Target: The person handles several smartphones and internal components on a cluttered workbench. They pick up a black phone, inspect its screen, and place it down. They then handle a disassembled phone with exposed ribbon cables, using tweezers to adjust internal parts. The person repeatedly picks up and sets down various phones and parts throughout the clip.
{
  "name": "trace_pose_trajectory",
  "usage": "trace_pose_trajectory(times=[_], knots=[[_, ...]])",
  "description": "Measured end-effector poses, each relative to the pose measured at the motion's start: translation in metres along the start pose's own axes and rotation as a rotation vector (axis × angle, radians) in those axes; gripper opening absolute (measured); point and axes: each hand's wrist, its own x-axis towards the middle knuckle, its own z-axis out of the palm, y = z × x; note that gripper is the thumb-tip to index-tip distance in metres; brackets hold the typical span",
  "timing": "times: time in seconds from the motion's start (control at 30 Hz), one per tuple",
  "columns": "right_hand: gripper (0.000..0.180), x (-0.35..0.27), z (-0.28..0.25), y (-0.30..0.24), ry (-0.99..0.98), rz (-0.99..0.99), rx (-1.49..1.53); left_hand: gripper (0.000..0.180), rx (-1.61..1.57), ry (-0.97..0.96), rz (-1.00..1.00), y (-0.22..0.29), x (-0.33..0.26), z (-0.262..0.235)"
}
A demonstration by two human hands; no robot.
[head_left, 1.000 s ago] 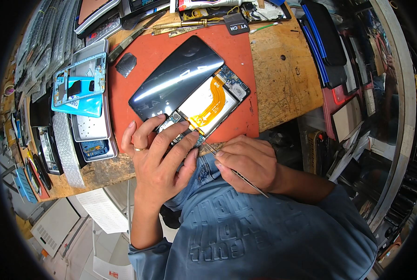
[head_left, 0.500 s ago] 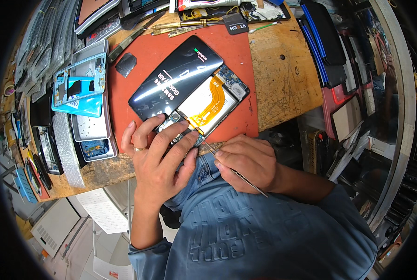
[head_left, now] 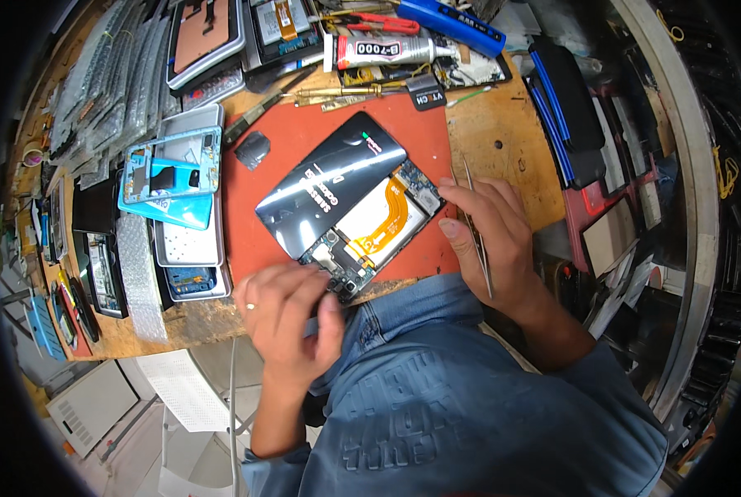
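Red mat [head_left: 428,137] on a wooden worktop [head_left: 503,116], head view, reaching close to the near edge and bearing an opened phone [head_left: 369,217]. The phone lies askew, its near corner at the worktop's front edge; an orange flat cable [head_left: 399,211] curves over the pale battery, and a dark, lit display panel [head_left: 337,174] adjoins its upper-left side. Left grip [head_left: 292,319]: fingers loosely curled at the phone's near corner; whether they pinch it cannot be told. Right grip [head_left: 503,244]: closed about metal tweezers [head_left: 483,258], tips pointing toward the far edge and slightly spread; the phone lies directly to its left, index fingertip at the phone's right corner, contact unclear. Toward the worktop's left edge, a light-blue phone frame [head_left: 213,153] overlies a white tray [head_left: 190,248]. Near the far edge, a glue tube [head_left: 387,51].
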Motion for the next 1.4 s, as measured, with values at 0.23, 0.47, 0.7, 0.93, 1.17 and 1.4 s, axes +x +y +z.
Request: trace_pose_trajectory(times=[0.23, 0.47, 0.7, 0.93, 1.17, 1.4], knots=[[0.032, -0.007, 0.009, -0.012, -0.025, 0.018, -0.047, 0.058, 0.125, 0.076, -0.305, 0.028, -0.016, 0.001], [0.039, -0.026, 0.008, -0.033, -0.048, 0.008, -0.010, 0.065, 0.097, 0.130, -0.409, 0.023, -0.012, -0.001], [0.044, -0.044, 0.009, -0.054, -0.075, 0.014, 0.013, 0.065, -0.018, 0.171, -0.443, 0.017, -0.007, 0.002], [0.043, -0.051, 0.014, -0.061, -0.091, -0.031, 0.066, 0.067, -0.066, 0.185, -0.425, 0.009, 0.013, 0.008], [0.036, -0.048, 0.018, -0.053, -0.101, -0.128, 0.125, 0.062, 0.010, 0.226, -0.359, 0.000, 0.023, 0.011], [0.041, 0.015, -0.006, 0.004, 0.021, -0.082, -0.223, 0.052, 0.302, 0.388, -0.315, -0.013, 0.000, -0.031]])
